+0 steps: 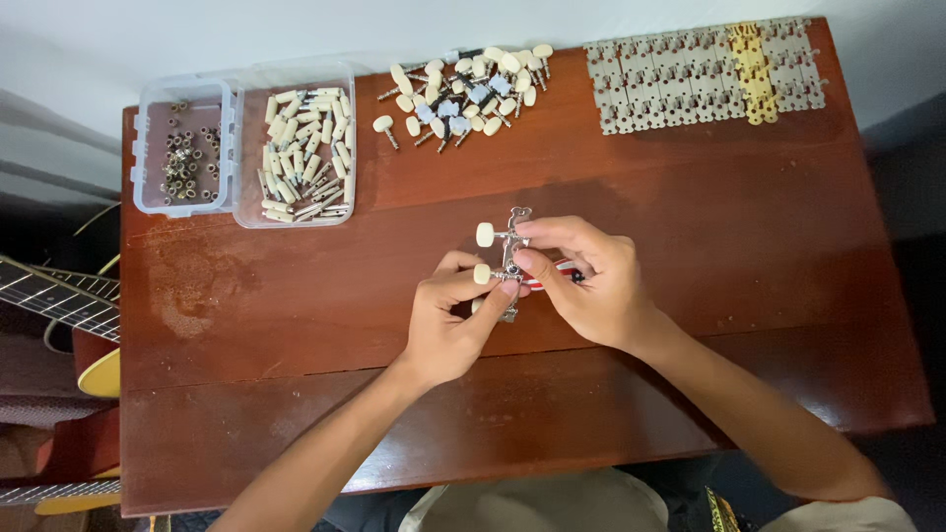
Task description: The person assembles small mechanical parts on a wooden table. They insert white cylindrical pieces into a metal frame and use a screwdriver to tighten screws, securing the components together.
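Hands meet at the centre of the frame over a guitar tuner strip (509,258), a small, stiff, light metal plate with cream knobs, probably best gripped by its plate edges. The left hand (448,320) pinches its lower end with fingers narrowly closed. The right hand (589,283) curls tight, fingertips on the plate, apparently holding a red-handled tool (552,275).
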